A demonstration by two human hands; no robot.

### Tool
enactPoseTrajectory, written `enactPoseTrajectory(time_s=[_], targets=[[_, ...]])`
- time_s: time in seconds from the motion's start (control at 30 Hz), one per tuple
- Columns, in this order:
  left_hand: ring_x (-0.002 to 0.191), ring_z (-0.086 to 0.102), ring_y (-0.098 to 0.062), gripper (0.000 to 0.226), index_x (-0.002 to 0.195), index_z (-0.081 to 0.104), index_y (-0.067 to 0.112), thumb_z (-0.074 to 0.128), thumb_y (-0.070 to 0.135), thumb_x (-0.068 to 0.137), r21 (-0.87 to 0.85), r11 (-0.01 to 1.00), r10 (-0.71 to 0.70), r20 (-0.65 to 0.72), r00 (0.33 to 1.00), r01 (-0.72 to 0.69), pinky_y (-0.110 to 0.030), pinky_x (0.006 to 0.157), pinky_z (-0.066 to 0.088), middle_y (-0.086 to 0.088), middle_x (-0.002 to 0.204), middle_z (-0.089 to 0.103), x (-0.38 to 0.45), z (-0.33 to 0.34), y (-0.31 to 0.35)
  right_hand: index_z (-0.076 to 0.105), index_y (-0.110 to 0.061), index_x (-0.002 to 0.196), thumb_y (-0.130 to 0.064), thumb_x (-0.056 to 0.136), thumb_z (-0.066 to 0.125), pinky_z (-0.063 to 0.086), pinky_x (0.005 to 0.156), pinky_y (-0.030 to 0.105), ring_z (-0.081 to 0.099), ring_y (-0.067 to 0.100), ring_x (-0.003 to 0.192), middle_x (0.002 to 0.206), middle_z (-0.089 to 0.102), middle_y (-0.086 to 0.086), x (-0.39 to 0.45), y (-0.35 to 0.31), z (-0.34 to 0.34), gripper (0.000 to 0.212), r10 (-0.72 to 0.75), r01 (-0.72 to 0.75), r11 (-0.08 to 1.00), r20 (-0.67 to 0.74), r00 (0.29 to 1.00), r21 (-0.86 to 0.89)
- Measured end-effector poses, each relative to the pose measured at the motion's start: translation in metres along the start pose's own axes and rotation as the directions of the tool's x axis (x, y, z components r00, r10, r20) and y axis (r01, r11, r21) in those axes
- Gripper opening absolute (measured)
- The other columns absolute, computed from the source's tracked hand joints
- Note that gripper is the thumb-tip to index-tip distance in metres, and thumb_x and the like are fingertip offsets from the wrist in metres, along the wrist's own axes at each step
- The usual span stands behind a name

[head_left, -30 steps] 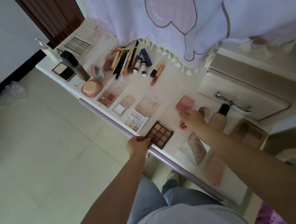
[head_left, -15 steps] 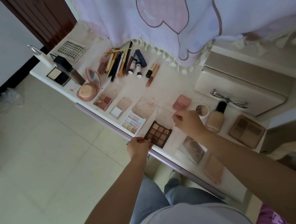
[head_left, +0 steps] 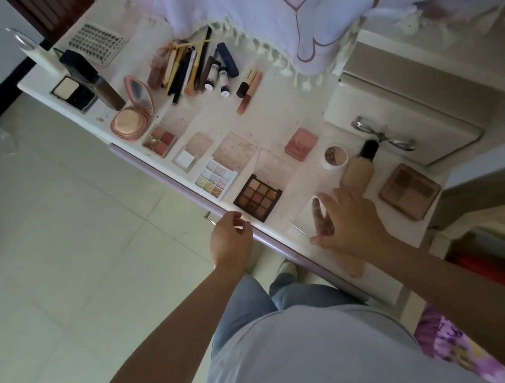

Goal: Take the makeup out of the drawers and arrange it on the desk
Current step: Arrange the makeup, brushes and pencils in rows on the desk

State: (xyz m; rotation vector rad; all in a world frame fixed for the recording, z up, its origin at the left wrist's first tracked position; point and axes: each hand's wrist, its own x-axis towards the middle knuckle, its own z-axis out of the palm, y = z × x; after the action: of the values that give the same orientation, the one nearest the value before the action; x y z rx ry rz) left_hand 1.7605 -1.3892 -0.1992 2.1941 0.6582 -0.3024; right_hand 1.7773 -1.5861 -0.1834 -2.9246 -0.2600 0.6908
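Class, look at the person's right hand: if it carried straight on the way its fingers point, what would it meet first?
Probably the foundation bottle: the right hand points up-left over a clear-lidded palette, though height above the desk is unclear.

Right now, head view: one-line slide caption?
Right hand reaches onto a clear palette at the desk edge; left hand hovers beside the brown palette.

Soft, even daylight washes the pale tabletop (head_left: 269, 121); shadows stay faint, wide-angle bending curves its edges, and detail looks slightly soft.
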Motion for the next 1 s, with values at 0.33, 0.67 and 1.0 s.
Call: enactPoseTrajectory(time_s=[0.33,0.67,1.0], targets=[[0.101,0.055,-0.014,0.029,0.12,0.056,0.01,0.047,0.012,0.093,0.138,0.962,0.207,0.186,0.96,-0.234,-0.015,0.079,0.036,-0.003,0.118,0.058,-0.013,0.007,0.014,0.046,-0.001,0.105,-0.049,0.069,0.052,0.053,0.06,0.032,0.066,0.031,0.075,0.096,0.067,0.022,0.005,-0.021,0.05,0.061,-0.019,-0.017,0.994,-0.326,0.945,-0.106],[0.101,0.053,-0.012,0.043,0.126,0.051,0.006,0.063,0.011,0.085,-0.25,0.966,0.198,0.533,0.822,-0.07,-0.022,0.087,0.042,-0.005,0.118,0.057,-0.008,-0.035,0.03,0.066,-0.017,0.09,-0.019,0.076,0.071,0.043,0.064,0.014,0.056,0.011,0.079,0.089,0.065,0.004,-0.023,-0.029,-0.026,0.015,0.087,-0.057,0.525,0.013,0.996,0.849],[0.078,0.06,-0.018,0.015,0.085,0.059,0.01,0.052,-0.003,0.087,-0.606,0.788,0.367,0.607,0.705,0.111,-0.023,0.078,0.052,-0.009,0.086,0.061,-0.021,-0.087,0.042,0.064,-0.03,0.09,-0.016,0.076,0.067,0.042,0.07,0.017,0.055,0.012,0.081,0.089,0.065,0.003,-0.063,-0.077,-0.085,0.02,-0.154,0.024,0.47,0.056,0.986,0.883]])
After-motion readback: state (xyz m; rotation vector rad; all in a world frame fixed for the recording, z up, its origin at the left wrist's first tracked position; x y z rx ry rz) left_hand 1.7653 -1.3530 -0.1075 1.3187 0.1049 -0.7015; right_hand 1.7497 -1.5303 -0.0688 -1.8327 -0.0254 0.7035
